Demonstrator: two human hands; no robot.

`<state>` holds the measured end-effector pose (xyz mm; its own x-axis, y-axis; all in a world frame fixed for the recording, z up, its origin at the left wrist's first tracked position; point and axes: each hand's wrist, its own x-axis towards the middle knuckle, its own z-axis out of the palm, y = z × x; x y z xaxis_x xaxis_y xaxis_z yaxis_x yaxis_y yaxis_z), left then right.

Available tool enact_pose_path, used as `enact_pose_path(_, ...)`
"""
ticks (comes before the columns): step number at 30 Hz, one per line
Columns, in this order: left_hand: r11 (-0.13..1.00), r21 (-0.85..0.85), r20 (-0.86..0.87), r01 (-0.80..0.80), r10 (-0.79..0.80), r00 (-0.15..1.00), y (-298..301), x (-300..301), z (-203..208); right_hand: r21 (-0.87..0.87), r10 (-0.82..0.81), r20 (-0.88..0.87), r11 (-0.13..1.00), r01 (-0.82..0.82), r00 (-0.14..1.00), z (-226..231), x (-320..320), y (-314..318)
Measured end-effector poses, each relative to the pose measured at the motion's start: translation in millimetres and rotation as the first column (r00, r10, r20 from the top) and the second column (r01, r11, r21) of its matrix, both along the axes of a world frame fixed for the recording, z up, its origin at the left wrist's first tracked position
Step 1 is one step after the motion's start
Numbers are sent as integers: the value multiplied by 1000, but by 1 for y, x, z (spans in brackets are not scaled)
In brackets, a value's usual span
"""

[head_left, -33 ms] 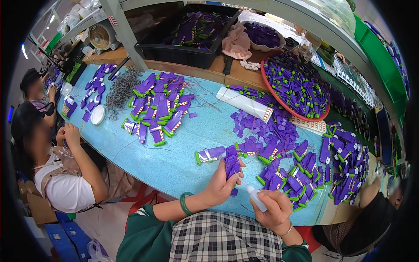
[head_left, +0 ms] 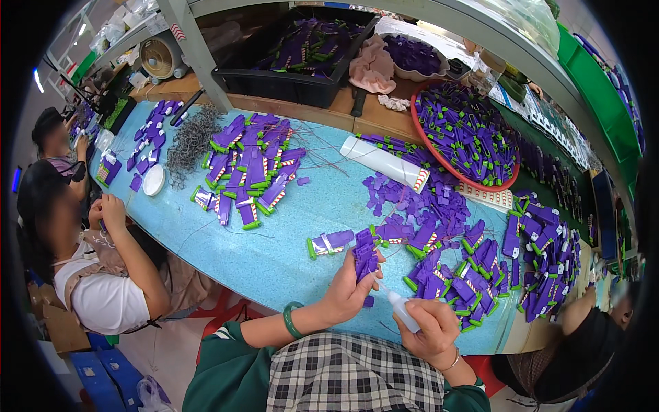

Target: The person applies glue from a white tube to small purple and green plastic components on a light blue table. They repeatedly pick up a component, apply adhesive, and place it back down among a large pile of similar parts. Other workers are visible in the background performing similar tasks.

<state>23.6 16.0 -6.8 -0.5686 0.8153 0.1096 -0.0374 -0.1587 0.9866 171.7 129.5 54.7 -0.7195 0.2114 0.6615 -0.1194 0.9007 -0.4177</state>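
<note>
My left hand [head_left: 347,294] is closed around a purple plastic part [head_left: 365,255], holding it upright over the blue table; its lower end is hidden by my fingers. In my right hand [head_left: 434,333] is a small white squeeze bottle [head_left: 403,313] with a thin nozzle. The nozzle points up and left, its tip close to the purple part; I cannot tell whether they touch. Just beyond my left hand lies a purple-and-green piece with a clear band [head_left: 329,243]. Purple parts with green ends [head_left: 439,278] are heaped to the right of my hands.
Small purple pieces [head_left: 419,202] are scattered beyond my hands, near a white tube-like roll [head_left: 384,162]. A red round basket [head_left: 414,118] and a black bin [head_left: 274,86] stand at the back. Another pile [head_left: 257,165] lies left, beside tangled wires [head_left: 192,141]. Co-workers sit on both sides.
My hands, the purple part and the bottle look unmoved. At the right edge, a co-worker's arm has shifted slightly.
</note>
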Motion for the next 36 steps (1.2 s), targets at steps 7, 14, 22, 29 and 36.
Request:
enact_pose_path(7, 999, -50, -62, 2, -6, 998, -3, 0, -3, 0, 9, 32, 1000, -9, 999, 0, 1, 0)
enact_pose_path(14, 997, -8, 133, 83, -81, 988, -4, -3, -3, -51, -45, -2, 998, 45, 999, 0, 2, 1)
enact_pose_path(22, 982, 185, 698, -39, -103, 709, 7, -54, 10, -900, -181, -122, 434, -32, 976, 12, -33, 46)
enact_pose_path(29, 960, 178, 802, -215, -15, 597, 22, -83, -17, -965, 132, 38, 263, 2, 990, 28, -166, 140)
enact_pose_path(36, 950, 191, 805, -248, -7, 593, 7, -90, -13, 240, -412, 288, 905, 351, 865, 0, -294, 191)
